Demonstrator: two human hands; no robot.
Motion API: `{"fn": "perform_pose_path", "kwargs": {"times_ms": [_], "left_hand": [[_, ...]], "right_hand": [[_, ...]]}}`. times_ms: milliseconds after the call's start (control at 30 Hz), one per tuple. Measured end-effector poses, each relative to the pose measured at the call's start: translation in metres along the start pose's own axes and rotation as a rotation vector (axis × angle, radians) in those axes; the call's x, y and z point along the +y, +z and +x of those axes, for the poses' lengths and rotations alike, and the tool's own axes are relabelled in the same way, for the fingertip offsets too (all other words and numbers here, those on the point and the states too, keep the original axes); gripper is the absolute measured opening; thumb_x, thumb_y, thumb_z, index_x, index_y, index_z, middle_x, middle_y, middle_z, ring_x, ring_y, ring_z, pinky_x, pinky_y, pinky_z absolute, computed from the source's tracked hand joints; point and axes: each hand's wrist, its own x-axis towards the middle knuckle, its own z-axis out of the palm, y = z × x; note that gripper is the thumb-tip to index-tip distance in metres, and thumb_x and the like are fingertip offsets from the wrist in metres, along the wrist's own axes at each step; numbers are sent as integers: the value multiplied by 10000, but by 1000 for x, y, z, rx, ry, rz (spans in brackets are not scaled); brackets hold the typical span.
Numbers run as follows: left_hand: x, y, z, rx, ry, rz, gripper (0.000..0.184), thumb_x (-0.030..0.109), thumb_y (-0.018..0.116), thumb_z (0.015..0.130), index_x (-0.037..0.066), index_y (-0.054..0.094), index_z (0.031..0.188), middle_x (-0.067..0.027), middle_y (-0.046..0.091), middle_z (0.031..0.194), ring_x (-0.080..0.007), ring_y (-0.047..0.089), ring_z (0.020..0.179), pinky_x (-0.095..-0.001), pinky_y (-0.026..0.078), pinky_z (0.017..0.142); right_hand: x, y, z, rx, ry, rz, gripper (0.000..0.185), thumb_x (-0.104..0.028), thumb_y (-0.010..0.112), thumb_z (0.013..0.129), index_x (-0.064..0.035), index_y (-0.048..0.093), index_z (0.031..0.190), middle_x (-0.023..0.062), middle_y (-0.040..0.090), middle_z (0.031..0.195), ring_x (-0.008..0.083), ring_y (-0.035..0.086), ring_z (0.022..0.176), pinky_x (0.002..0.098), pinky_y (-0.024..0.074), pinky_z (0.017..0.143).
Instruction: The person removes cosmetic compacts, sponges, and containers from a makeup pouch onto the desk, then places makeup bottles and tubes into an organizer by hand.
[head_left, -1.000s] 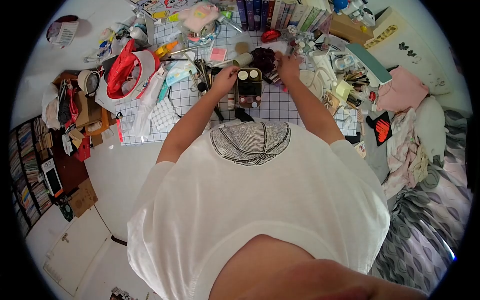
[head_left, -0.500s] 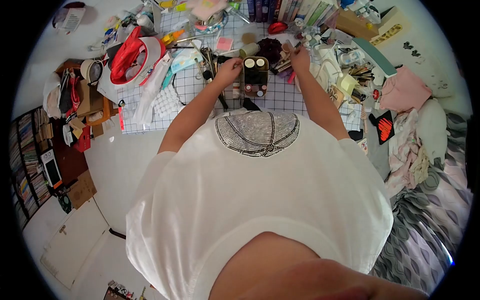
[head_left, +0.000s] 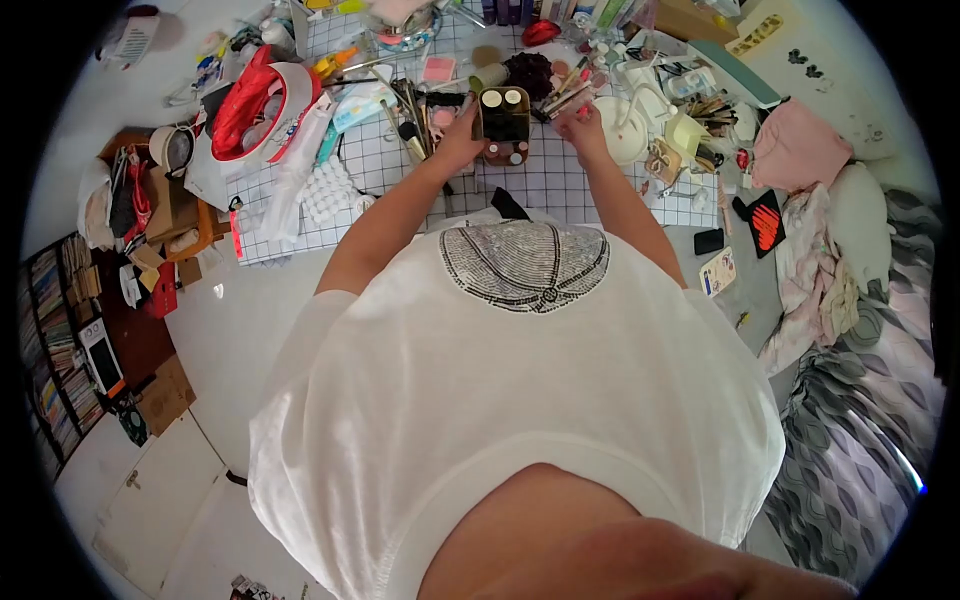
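A brown-tinted organizer box point(head_left: 503, 137) stands on the grid-patterned table cover, with white-capped containers point(head_left: 502, 98) in its far part and small bottles in its near part. My left hand point(head_left: 460, 143) is closed against the organizer's left side, its fingers partly hidden. My right hand point(head_left: 583, 130) is to the right of the organizer, fingers pinched together. What they hold is too small to make out. Slim flat cosmetic items point(head_left: 570, 98) lie just beyond those fingers. A dark scrunched cloth item point(head_left: 528, 74) is behind the organizer.
Brushes and tubes point(head_left: 410, 120) lie left of my left hand. A red and white cap-like item point(head_left: 250, 112) and bubble wrap point(head_left: 328, 190) are farther left. On the right are a round white dish point(head_left: 622, 135), a brush holder point(head_left: 688, 135) and a pink cloth point(head_left: 800, 145).
My left hand has come closer against the organizer's side. My right hand has moved nearer to me and toward the organizer. The whole view has shifted slightly.
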Motion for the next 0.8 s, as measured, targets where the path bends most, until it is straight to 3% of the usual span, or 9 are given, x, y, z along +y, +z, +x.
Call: {"fn": "perform_pose_path", "kwargs": {"times_ms": [33, 133, 267, 300, 500, 600, 700, 800], "left_hand": [[0, 2, -1, 6, 5, 28, 819, 55, 624, 655, 68, 195, 1353, -219, 454, 1211, -341, 454, 1113, -367, 376, 908], [9, 1, -7, 7, -116, 104, 832, 61, 619, 664, 108, 176, 1366, -217, 489, 1172, -344, 487, 1077, -362, 399, 882], [-2, 3, -7, 34, -116, 290, 816, 125, 617, 671, 150, 191, 1366, -214, 544, 1089, -367, 546, 951, -402, 446, 801], [4, 1, -8, 35, -159, 371, 798, 156, 616, 673, 154, 211, 1360, -198, 576, 1026, -361, 558, 912, -413, 455, 773], [5, -3, -20, 58, -162, 239, 542, 180, 605, 707, 76, 439, 1212, -179, 596, 974, -330, 569, 906, -387, 461, 758], [7, -7, -26, -57, -291, 133, 435, 128, 576, 764, 18, 456, 1167, -153, 572, 1021, -241, 577, 900, -317, 470, 729], [-11, -5, -29, -78, -263, 38, 398, 130, 567, 779, 9, 465, 1145, -119, 569, 972, -212, 571, 854, -304, 471, 697], [-6, -2, -35, -6, -338, -162, 337, 109, 581, 739, -8, 520, 1049, -142, 609, 883, -218, 602, 833, -306, 473, 707]], "right_hand": [[-5, -3, -5, -100, 12, -17, 786, 40, 562, 727, -34, 76, 1340, 142, 551, 920, 190, 560, 731, 280, 484, 553], [0, -1, -26, 7, -24, -19, 831, 56, 548, 730, -114, -15, 1317, 143, 503, 1016, 224, 569, 849, 372, 518, 717], [8, -7, -32, -130, -16, -162, 727, 27, 537, 767, -76, 39, 1286, 166, 503, 1002, 231, 581, 822, 371, 524, 702], [12, -4, -35, -126, -75, -208, 627, -3, 516, 799, -54, 94, 1259, 158, 520, 950, 214, 586, 789, 336, 522, 679], [14, 9, -60, -172, -299, -357, 442, -64, 496, 832, -26, 212, 1169, 141, 562, 852, 181, 581, 761, 280, 493, 635], [3, 17, -75, -281, -290, -473, 410, -80, 520, 827, -16, 275, 1150, 142, 570, 860, 172, 582, 739, 283, 480, 630], [-5, 32, -92, -300, -416, -739, 327, -117, 540, 816, -28, 376, 1083, 148, 582, 828, 245, 598, 692, 326, 473, 619], [3, 42, -94, -364, -489, -910, 266, -124, 567, 794, -52, 456, 1024, 143, 587, 856, 294, 588, 744, 356, 474, 645]]}}
